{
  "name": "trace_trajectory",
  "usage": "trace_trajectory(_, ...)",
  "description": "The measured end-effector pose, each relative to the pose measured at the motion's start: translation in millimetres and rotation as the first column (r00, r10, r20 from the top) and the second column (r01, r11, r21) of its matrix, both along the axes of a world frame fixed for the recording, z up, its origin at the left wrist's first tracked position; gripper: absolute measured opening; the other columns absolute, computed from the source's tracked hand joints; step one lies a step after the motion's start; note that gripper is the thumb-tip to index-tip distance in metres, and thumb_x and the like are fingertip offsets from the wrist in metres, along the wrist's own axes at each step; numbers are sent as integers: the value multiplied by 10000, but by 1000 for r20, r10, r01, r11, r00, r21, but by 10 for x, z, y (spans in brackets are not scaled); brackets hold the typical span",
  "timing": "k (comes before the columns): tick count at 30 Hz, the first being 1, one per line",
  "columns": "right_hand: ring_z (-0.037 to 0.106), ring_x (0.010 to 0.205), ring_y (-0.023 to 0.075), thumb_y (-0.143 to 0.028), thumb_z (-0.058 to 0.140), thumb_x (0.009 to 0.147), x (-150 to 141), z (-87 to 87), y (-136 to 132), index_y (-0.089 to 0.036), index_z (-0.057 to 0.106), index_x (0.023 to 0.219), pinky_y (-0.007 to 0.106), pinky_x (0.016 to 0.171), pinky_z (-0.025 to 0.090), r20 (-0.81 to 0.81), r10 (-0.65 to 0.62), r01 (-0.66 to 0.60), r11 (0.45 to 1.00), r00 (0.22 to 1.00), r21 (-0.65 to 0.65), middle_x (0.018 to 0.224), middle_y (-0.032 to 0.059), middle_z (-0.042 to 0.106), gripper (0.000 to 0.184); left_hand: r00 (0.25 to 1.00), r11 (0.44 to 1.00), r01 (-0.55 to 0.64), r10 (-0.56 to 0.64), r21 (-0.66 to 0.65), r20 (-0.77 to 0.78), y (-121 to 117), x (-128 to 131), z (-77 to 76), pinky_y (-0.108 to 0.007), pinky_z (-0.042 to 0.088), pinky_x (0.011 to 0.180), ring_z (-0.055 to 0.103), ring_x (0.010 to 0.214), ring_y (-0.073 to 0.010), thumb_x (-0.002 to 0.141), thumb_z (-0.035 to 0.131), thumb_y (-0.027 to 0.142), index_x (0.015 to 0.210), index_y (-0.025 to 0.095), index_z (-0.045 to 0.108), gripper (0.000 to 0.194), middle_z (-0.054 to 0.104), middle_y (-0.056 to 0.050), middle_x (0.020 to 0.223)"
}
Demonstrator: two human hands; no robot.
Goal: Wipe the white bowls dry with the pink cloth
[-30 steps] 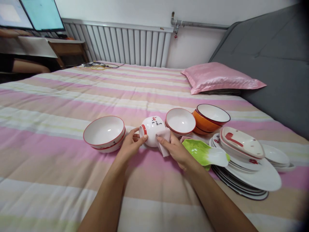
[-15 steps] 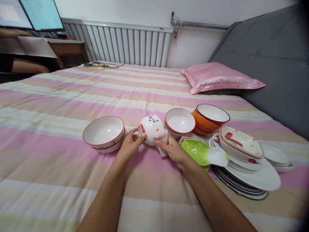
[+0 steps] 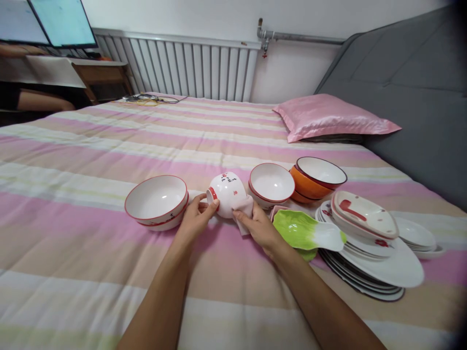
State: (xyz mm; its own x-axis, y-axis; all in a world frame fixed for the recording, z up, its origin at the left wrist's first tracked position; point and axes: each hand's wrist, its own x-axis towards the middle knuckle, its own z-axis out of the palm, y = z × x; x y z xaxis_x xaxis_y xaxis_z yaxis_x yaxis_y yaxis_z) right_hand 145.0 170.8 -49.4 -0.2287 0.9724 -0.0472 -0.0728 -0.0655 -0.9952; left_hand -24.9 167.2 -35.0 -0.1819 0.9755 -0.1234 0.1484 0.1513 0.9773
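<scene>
A small white bowl [image 3: 226, 190] with a red rim and small red and black marks lies on its side above the striped bed cover. My left hand [image 3: 195, 219] pinches its rim from the left. My right hand [image 3: 257, 224] presses a pale pink cloth [image 3: 243, 210] against the bowl's right side. Just left stands a stack of two larger red-rimmed white bowls [image 3: 156, 200]. On the right of the held bowl sits another red-rimmed white bowl [image 3: 271, 183].
An orange bowl stack [image 3: 314, 179], a green leaf-shaped dish [image 3: 305, 232] and a pile of white plates [image 3: 379, 262] with a red-patterned dish [image 3: 365, 214] lie at right. A pink pillow [image 3: 328, 119] rests against the grey headboard [image 3: 419, 92]. Another person's leg [image 3: 40, 101] shows at far left under a desk.
The small bowl has turned in my hands, its marks rolling toward the top. Both hands shifted slightly left and away with it.
</scene>
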Motion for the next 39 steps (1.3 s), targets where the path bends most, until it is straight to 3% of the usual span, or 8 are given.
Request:
trace_trajectory(5, 592, 985, 194, -409, 677, 759, -31, 103, -18, -189, 551, 1112, 304, 857, 472, -149, -57, 69, 995, 987, 75, 1087, 51, 653, 435, 1000, 998, 22, -23, 56, 19, -13, 19, 45, -361, 456, 728, 604, 752, -211, 685, 683, 551, 1065, 132, 610, 570, 629, -69, 808)
trace_trajectory(9, 610, 823, 176, -449, 678, 751, 9, 202, -17, -192, 562, 1118, 280, 686, 498, -236, -105, 95, 994, 966, -54, 970, 34, 670, 463, 995, 994, 100, -101, 44, 23, -30, 26, 53, -321, 438, 661, 586, 705, -186, 705, 661, 562, 981, 123, 648, 519, 622, -58, 772)
trace_trajectory(12, 613, 816, 168, -449, 693, 736, 37, 236, -8, -198, 572, 1118, 264, 656, 500, -246, -99, 70, 990, 964, -123, 1000, 34, 673, 472, 993, 993, 119, -119, -3, 16, -29, 18, 23, -323, 441, 649, 594, 688, -189, 685, 687, 555, 1030, 104, 625, 571, 640, -83, 809)
trace_trajectory(17, 607, 977, 196, -453, 697, 728, 48, 235, 0, -215, 561, 1155, 271, 733, 513, -234, -78, 55, 993, 969, -101, 1177, 41, 635, 508, 994, 995, 101, -100, -2, 50, -33, 28, 31, -382, 477, 807, 618, 965, -281, 671, 721, 503, 1185, 104, 557, 671, 622, -192, 1111)
trace_trajectory(20, 605, 975, 186, -449, 698, 729, 55, 229, 7, -213, 557, 1159, 266, 756, 508, -239, -92, 72, 993, 967, -94, 1148, 38, 646, 511, 988, 992, 114, -120, 62, 95, -47, 42, 75, -405, 472, 888, 569, 1105, -294, 655, 752, 413, 1318, 176, 463, 762, 538, -182, 1298)
trace_trajectory(24, 612, 913, 179, -453, 702, 720, 68, 227, 17, -223, 556, 1167, 264, 713, 508, -224, -112, 87, 989, 968, -118, 1079, 30, 660, 523, 979, 969, 170, -186, 177, 80, -54, 38, 101, -404, 453, 943, 536, 1156, -283, 641, 750, 306, 1257, 187, 542, 661, 597, -127, 1249)
trace_trajectory(31, 611, 816, 166, -491, 688, 728, 73, 217, 10, -229, 537, 1196, 260, 645, 505, -197, -129, 106, 987, 972, -120, 986, 21, 663, 557, 978, 963, 195, -206, 186, 42, -52, 21, 87, -403, 474, 917, 532, 1147, -283, 647, 731, 259, 1219, 206, 572, 596, 592, -110, 1252)
trace_trajectory(39, 546, 1137, 200, -474, 685, 746, 33, 128, 31, -229, 541, 1169, 308, 945, 454, -157, -100, 98, 995, 983, -24, 1230, 38, 606, 510, 986, 980, 139, -150, 144, 70, -56, 36, 111, -384, 504, 863, 546, 1136, -293, 644, 737, 324, 1243, 197, 525, 648, 556, -135, 1279)
